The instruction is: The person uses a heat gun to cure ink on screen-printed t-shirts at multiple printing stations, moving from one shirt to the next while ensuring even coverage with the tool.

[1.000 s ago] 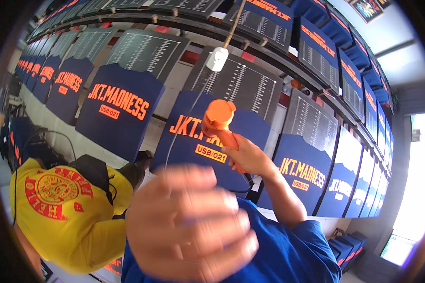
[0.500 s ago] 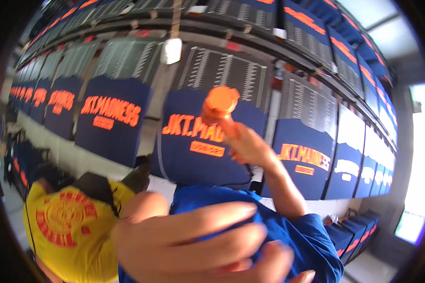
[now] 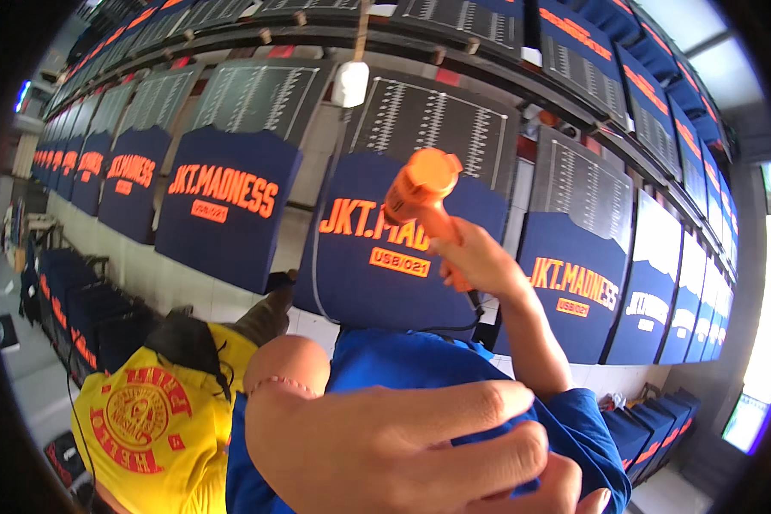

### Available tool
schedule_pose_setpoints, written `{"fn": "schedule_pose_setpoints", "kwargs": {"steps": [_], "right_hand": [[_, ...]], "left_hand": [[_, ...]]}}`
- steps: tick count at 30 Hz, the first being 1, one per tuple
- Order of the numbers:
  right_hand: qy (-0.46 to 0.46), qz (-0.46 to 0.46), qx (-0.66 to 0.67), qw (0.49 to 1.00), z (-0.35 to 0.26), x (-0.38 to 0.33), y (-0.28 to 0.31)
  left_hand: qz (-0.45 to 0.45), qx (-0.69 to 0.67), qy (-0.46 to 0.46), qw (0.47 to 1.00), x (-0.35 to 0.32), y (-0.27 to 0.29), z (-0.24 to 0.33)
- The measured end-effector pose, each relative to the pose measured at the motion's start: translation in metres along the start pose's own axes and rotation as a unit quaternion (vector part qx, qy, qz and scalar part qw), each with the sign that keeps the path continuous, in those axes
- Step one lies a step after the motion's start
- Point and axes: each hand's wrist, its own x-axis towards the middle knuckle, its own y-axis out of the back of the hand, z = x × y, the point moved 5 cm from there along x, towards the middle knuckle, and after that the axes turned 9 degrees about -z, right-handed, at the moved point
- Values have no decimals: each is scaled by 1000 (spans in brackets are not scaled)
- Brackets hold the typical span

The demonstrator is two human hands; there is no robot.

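Note:
My right hand grips the handle of an orange hair dryer, with its barrel angled toward a navy blue shirt piece. This fabric lies on a dark board and bears orange printed lettering, partly covered by the dryer. A dark cord hangs below the handle. Large and close to the camera, my left hand is in front of my blue shirt. Its fingers are bent and apart, and nothing shows in them; some fingertips are hidden.
Similar boards with printed navy fabric, such as one at the left and one at the right, line the long rack. A person in a yellow shirt is close at my left. A white object hangs from a cord above.
The view has shifted, so the boards and person appear farther right. My left hand is lower and farther right in the picture. The hair dryer remains over the same fabric.

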Motion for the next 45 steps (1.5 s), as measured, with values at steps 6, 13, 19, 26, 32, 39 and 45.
{"fn": "schedule_pose_setpoints", "kwargs": {"steps": [6,13,19,26,32,39,45], "right_hand": [[8,29,-12,999,-10,-7,-1],[-5,18,-4,1000,-13,-4,-5],[5,18,-15,1000,-8,-4,-5],[-31,-23,-38,999,-6,-21,-16],[-53,-49,-51,996,-1,-27,-24],[-30,-45,-48,997,8,-22,-24],[-53,-41,-54,996,-2,-30,-22]], "left_hand": [[404,-98,191,889,-100,55,-85],[298,-165,606,719,-306,-67,-229],[129,-109,675,718,-385,-157,-237],[-10,-96,694,714,-383,-183,-238],[16,-199,707,678,-394,-187,-246],[64,-191,735,648,-418,-202,-254],[49,-128,735,664,-408,-193,-246]]}}
